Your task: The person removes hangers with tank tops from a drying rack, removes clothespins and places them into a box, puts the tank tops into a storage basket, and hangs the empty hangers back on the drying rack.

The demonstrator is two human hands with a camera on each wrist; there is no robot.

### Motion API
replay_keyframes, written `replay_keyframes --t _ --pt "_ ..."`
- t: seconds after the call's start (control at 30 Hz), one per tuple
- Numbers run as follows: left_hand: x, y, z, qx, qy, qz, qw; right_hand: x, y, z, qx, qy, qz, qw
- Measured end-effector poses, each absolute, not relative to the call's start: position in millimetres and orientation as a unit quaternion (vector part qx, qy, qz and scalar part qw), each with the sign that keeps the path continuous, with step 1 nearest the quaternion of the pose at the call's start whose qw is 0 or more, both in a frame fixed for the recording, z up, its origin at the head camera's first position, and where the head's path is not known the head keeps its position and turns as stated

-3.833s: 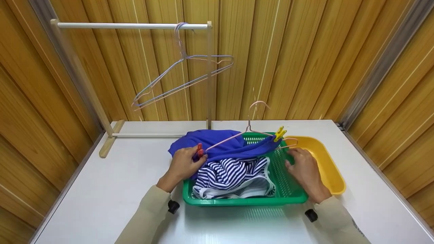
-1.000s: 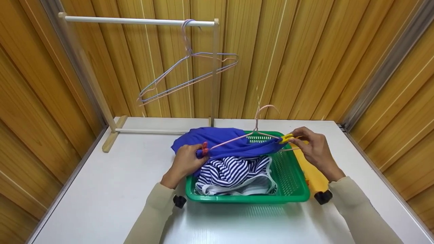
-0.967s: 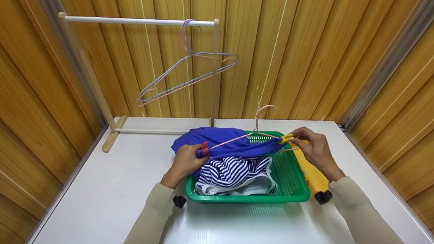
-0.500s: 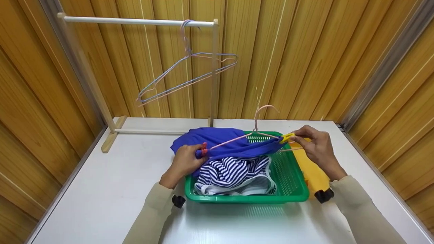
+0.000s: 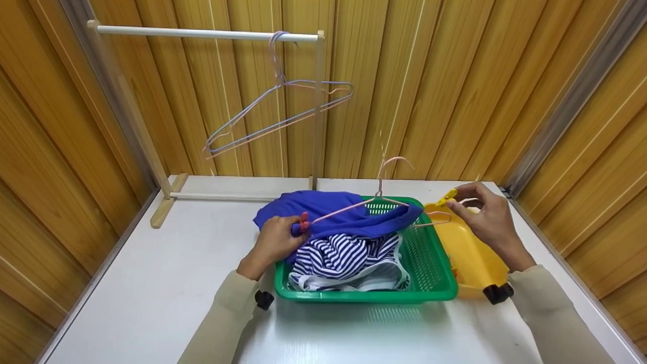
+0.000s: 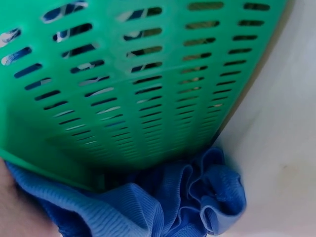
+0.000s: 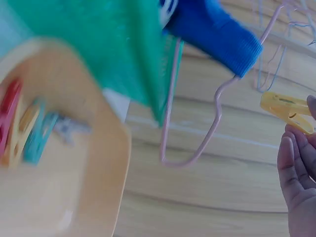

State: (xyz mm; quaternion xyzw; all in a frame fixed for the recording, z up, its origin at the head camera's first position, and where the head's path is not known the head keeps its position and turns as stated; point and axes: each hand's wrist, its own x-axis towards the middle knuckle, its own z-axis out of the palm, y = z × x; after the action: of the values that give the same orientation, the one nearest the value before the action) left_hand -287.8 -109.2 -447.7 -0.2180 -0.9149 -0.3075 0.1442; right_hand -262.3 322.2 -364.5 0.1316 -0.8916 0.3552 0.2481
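Observation:
A blue garment [image 5: 323, 207] lies on a pink wire hanger [image 5: 379, 186] over the green basket [image 5: 366, 296]. My left hand [image 5: 275, 238] grips the garment and hanger at their left end, where a red clothespin [image 5: 304, 222] is clipped. Between thumb and fingers, my right hand [image 5: 490, 217] pinches a yellow clothespin [image 5: 447, 197], apart from the garment. In the right wrist view that yellow clothespin [image 7: 281, 107] stands clear of the hanger's bare right end and the blue cloth [image 7: 222, 42]. The left wrist view mostly shows the basket wall [image 6: 113, 108] and hanging blue cloth [image 6: 148, 207].
A striped garment [image 5: 338, 260] sits in the basket. Right of it, a yellow tray [image 5: 470, 258] holds several clothespins, including a teal clothespin [image 7: 37, 140]. At the back left, a drying rack [image 5: 202, 33] carries other wire hangers [image 5: 242, 112].
My right hand first reached to the yellow clothespin on the hanger's right end, then pulled it off toward the right. The garment's right end now hangs unclipped. My left hand stayed put.

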Motion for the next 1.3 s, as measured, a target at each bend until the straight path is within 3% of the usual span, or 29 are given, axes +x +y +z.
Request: replay_keyframes --t 0.17,0.5,0.7,0.93,1.3 --pt "-287 -110 -447 -0.224 -0.915 -0.302 0.147 -262 339 -376 0.115 -0.912 0.312 0.239" --pt "-289 -109 -445 -0.222 -0.916 -0.306 0.132 -260 367 -415 0.068 -0.968 0.238 0.033" --pt "-289 -109 -446 -0.218 -0.916 -0.309 0.132 -260 373 -433 0.063 -0.969 0.237 -0.030" --pt "-289 -109 -447 -0.215 -0.916 -0.313 0.131 -256 373 -434 0.078 -0.971 0.221 -0.045" --pt "-291 -108 -448 -0.214 -0.915 -0.310 0.147 -237 310 -368 0.158 -0.977 0.132 0.048"
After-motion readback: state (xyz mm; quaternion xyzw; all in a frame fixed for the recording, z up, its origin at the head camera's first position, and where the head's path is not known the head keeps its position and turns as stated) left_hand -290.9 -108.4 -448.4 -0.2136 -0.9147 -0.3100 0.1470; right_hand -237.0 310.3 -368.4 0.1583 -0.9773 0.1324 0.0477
